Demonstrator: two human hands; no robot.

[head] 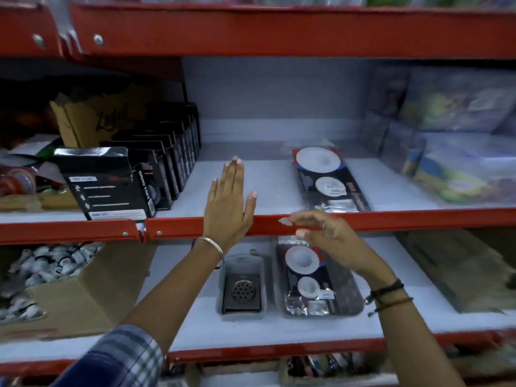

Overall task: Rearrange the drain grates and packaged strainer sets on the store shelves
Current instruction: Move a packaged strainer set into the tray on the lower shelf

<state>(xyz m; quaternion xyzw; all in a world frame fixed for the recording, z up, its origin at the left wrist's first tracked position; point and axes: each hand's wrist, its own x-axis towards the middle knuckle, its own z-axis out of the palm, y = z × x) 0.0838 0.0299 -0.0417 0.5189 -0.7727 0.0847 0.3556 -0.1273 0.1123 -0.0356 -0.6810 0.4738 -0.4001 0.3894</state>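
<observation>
A packaged strainer set with two white round strainers lies flat on the middle shelf. A second packaged strainer set lies on the lower shelf, and beside it on the left a square drain grate sits in its clear pack. My left hand is flat and open, fingers stretched over the bare middle shelf, holding nothing. My right hand hovers in front of the red shelf lip, fingers loosely curled and apart, above the lower strainer set, empty.
A row of black boxes fills the middle shelf's left side. Clear-wrapped colourful packs are stacked on its right. A cardboard box of small white fittings stands at the lower left, brown cardboard at the lower right. A red shelf beam runs overhead.
</observation>
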